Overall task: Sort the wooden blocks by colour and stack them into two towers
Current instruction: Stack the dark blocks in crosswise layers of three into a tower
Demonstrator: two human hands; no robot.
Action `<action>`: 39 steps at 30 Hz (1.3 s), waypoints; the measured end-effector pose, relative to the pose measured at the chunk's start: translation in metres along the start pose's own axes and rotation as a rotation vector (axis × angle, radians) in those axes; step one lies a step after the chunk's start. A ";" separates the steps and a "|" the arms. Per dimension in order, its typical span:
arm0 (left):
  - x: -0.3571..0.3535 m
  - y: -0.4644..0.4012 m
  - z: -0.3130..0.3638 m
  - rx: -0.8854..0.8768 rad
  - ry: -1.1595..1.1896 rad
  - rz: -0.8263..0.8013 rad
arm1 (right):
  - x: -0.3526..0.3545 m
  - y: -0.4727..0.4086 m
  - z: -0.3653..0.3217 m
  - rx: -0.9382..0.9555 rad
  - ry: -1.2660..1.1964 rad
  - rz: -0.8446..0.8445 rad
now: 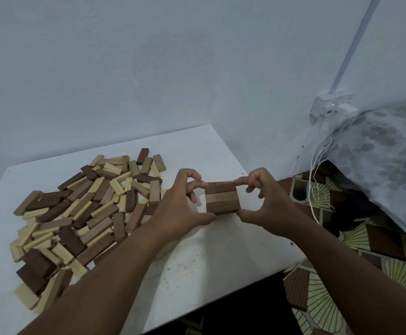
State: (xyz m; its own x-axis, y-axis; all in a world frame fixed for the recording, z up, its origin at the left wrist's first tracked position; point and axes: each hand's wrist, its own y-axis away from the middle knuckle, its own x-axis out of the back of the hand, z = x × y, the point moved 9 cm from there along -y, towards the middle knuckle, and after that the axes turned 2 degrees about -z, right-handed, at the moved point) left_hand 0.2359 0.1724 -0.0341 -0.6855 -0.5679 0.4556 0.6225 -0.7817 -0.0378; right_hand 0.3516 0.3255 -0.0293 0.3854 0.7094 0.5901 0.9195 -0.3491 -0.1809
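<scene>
Your left hand (180, 204) and right hand (267, 201) pinched the brown stack (222, 198) between thumbs and fingertips; light, rigid blocks probably slide, so squeezing opposite sides looked wise.

This is a room in someone's home, most likely a bedroom corner. Plain pale blue painted walls (148, 68) meet at the far right, and a surface-mounted conduit (356, 44) runs down to a white wall socket (330, 105) with thin white cords (314, 180) hanging from it. Just beside the socket, on the right, lies a soft bundle in flowered fabric (385, 151), like a pillow or bedding. The floor (330, 298) is covered in vinyl printed with fan shapes and brown squares. A small white table (209, 274) stands against the wall, with a loose heap of wooden blocks (81, 209) on its left side.
</scene>
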 end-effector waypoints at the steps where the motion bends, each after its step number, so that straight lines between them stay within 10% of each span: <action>1: -0.001 -0.005 0.000 -0.003 0.000 -0.002 | 0.001 -0.004 0.003 -0.005 0.000 0.000; 39: -0.059 0.009 -0.040 0.074 0.070 0.247 | -0.049 0.000 0.047 -0.093 0.291 0.051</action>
State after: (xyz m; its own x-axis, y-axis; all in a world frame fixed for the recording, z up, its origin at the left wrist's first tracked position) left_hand 0.2670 0.1883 -0.0970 -0.5324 -0.7577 0.3775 0.7982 -0.5978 -0.0741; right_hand 0.3365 0.3196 -0.0953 0.3801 0.4891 0.7851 0.8833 -0.4438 -0.1512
